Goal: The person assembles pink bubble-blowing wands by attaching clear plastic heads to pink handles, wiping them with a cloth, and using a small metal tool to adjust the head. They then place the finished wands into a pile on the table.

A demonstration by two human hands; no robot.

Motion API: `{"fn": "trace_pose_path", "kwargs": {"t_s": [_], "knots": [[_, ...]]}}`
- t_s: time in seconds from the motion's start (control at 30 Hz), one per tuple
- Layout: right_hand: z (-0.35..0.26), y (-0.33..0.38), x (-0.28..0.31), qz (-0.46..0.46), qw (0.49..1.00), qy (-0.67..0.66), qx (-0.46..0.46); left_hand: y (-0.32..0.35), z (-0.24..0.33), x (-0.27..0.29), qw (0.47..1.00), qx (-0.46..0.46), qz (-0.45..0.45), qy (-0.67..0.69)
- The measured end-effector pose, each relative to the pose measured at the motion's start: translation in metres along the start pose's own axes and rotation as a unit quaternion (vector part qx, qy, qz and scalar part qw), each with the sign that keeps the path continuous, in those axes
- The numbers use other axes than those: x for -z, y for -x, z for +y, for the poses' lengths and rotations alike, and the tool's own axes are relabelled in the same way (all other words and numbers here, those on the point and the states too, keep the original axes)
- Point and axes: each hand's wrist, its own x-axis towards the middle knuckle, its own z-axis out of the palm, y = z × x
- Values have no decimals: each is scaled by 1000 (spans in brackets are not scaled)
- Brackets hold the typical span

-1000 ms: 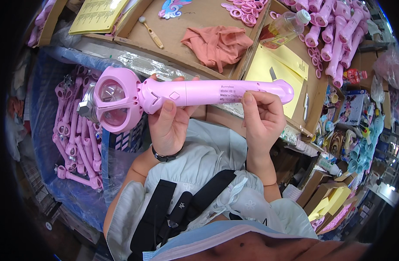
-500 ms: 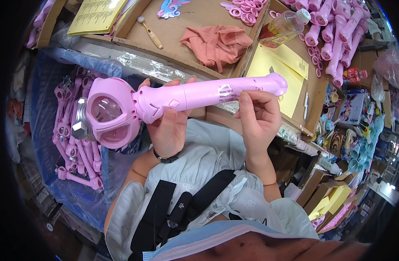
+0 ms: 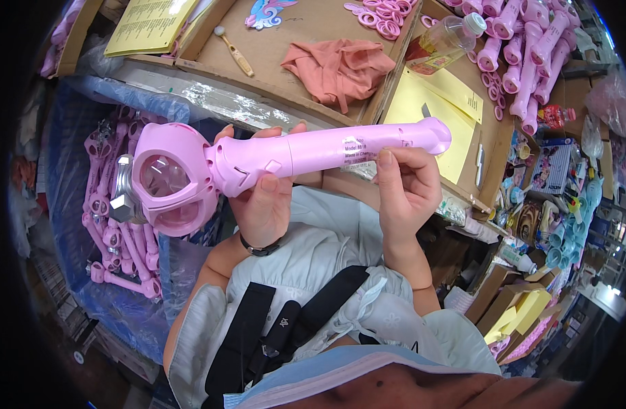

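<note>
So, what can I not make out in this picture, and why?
Head view:
Held pink wand: its far side, turned away
Left hand: middles of the fingers, behind the wand
Blue crate: its floor, under piled pink wands
Upper-left yellow sheets: their far end, cut off by the upper edge

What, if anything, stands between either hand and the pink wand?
Nothing visible blocks the left hand, which holds the pink wand. At the right hand, a clear printed label lies along the wand; whether it comes between hand and wand there, I can't tell.
</note>
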Motion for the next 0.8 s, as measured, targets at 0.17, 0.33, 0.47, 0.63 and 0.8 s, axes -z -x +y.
{"fn": "trace_pose_path", "kwargs": {"t_s": [0.17,0.33,0.47,0.63,0.8], "knots": [[-4,0,0,2,1000,-1,-13,0,2,1,998,39,24,43],[-12,0,-2,13,999,2,-52,-3,3,4,995,74,33,64],[-12,-2,-1,9,999,5,-52,-4,1,6,994,79,32,68],[-10,-5,0,15,998,-11,-65,-3,-1,5,996,65,26,56],[-16,-8,3,7,985,-88,-149,-3,0,3,998,51,28,35]]}}
